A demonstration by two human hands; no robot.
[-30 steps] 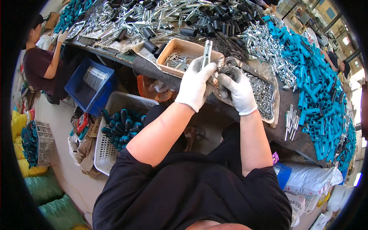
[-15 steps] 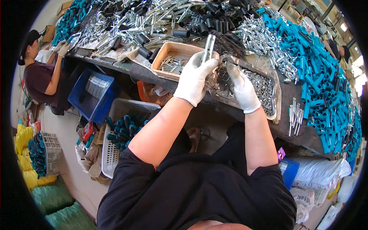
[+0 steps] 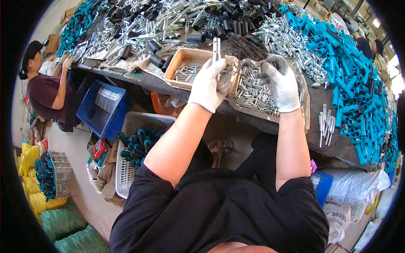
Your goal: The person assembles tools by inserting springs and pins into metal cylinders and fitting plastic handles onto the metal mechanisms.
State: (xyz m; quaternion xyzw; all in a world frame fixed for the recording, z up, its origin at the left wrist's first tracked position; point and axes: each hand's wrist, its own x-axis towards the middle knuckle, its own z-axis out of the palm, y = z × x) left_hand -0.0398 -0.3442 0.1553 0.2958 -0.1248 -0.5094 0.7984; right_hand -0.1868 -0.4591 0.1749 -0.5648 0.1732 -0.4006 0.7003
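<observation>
Head view. The left hand (image 3: pixel 207 87), in a white knit glove, is closed around a slim, silver, cylindrical metal tube (image 3: pixel 217 49), which stands nearly upright above the near edge of the worktable. Loose, thin, dark wire coils (image 3: pixel 230 75) hang at the same hand's fingers. The right hand (image 3: pixel 282 86), in a similar glove with darkened fingertips, has its fingers curled close together; whether it grips a small part cannot be told.

Caution: the coils appear interlinked. A pull on one could drag others free and drop them among the small silver metal pins (image 3: pixel 255 93) below. Wire ends could also snag the knit fabric. A loosened left grip, caused by handling tube and coils together, could let the tube slip into the tan rectangular tray (image 3: pixel 179 84) beneath. A forearm striking that tray, set near the table edge, could spill its contents.
</observation>
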